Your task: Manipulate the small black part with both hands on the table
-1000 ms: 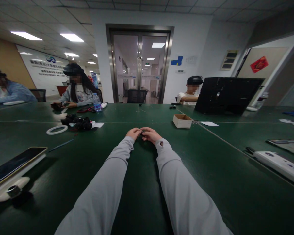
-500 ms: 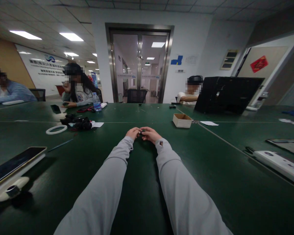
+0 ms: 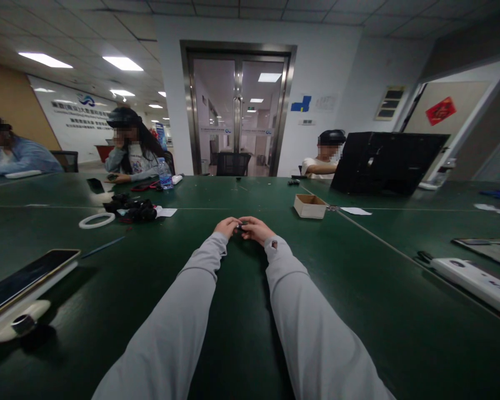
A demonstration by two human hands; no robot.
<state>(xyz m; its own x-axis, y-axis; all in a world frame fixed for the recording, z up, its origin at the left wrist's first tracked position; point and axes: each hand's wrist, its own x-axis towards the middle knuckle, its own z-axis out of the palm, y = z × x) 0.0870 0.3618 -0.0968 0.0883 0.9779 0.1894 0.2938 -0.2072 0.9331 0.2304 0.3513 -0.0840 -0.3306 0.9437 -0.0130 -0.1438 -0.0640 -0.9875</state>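
A small dark part (image 3: 241,226) sits pinched between the fingertips of the left hand (image 3: 227,227) and right hand (image 3: 254,229), low over the green table (image 3: 241,311). It looks light, rigid and easy to drop, best held at its sides. Open tabletop surrounds it; the cardboard box (image 3: 310,205) stands well apart.

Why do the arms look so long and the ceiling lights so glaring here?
Head view: the wide lens stretches the sleeves; the hands, left hand and right hand, look tiny and their small dark part blurs; ceiling panels blow out white; the table stays dim.
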